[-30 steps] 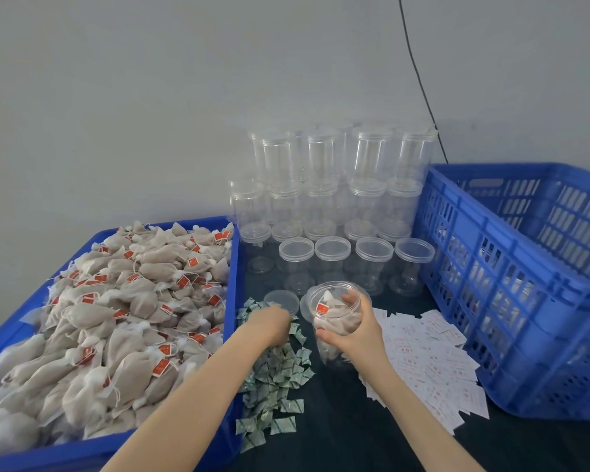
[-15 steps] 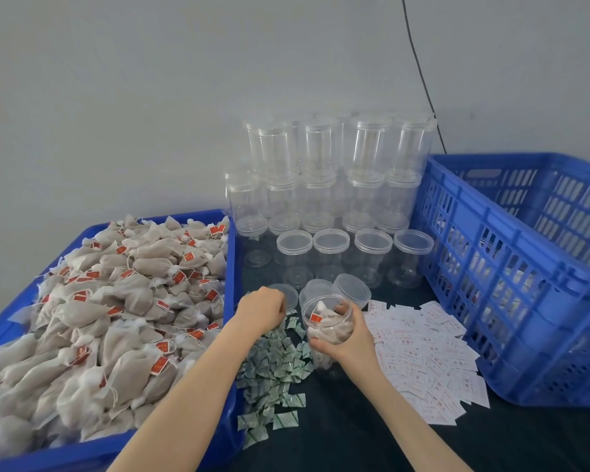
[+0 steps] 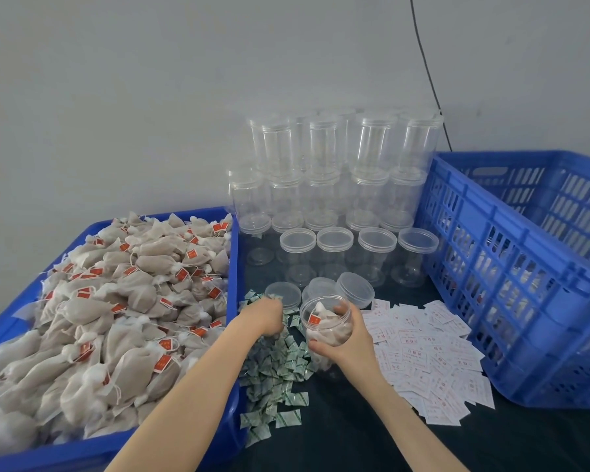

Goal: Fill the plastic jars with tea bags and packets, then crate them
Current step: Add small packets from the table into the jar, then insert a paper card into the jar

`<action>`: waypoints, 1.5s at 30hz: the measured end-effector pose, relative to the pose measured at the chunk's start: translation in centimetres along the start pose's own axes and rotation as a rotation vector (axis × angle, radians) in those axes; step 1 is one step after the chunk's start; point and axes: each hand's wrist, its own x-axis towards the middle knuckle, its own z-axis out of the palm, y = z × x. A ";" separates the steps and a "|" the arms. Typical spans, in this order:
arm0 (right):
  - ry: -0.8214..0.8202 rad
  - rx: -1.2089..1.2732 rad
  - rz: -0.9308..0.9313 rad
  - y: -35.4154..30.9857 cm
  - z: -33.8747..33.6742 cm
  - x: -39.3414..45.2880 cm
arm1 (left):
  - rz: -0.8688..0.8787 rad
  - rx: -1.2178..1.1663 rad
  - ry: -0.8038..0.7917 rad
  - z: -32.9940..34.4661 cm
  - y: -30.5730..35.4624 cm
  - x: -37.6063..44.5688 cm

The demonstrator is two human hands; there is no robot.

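Held jar: open plastic jar (image 3: 325, 327) gripped in the right hand (image 3: 349, 338), fingers and thumb curled round its wall; lifted above the dark table (image 3: 355, 444), between the green and white piles
Jar axis: long axis tilted, mouth pointing up and away from the person, base hidden behind the palm
Jar contents: tea bags inside, 1 red tag showing near the rim
Left hand: left hand (image 3: 264, 318) knuckles-up on the far end of the green packets (image 3: 276, 373), fingers curled down into the pile; whether it pinches a packet cannot be told
Left edge: blue tray (image 3: 234, 267) heaped with tea bags (image 3: 116, 318); its right wall runs just beside the green packets and the left forearm
Right edge: tall blue crate (image 3: 511, 267); its near wall stands just beside the white packets (image 3: 430, 359)
Far edge: lidded empty jars (image 3: 338, 185) stacked in tiers against the wall; 4 more jars stand in the front row
Loose lids: clear lids (image 3: 355, 289) lying just beyond the held jar
Open room: bare dark table toward the person, between the forearms and below both piles
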 end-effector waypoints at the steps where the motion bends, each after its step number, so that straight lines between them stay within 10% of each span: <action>1: -0.002 -0.001 -0.002 0.0 0.0 0.0 | 0.006 -0.001 -0.004 0.0 -0.1 0.1; 9: -0.001 0.009 0.011 0.0 0.1 -0.1 | -0.030 -0.105 0.188 -1.0 -0.2 -0.3; 14: -0.007 -0.002 0.005 -0.2 0.0 0.0 | 0.234 -0.795 0.442 -3.3 1.6 -1.6; 23: 0.010 -0.017 -0.008 -1.0 -2.3 0.8 | 0.442 -0.206 0.250 -3.7 6.0 -1.7; 31: 0.129 -0.003 -0.076 -3.2 -7.7 1.2 | 0.186 -0.898 0.618 -4.9 8.7 0.3; 38: 0.212 -0.021 -0.112 -3.9 -11.6 1.2 | 0.161 -0.268 0.146 0.8 12.9 4.4; 45: 0.226 0.005 -0.070 -3.8 -13.7 1.0 | 0.176 -0.240 0.224 5.0 15.6 5.2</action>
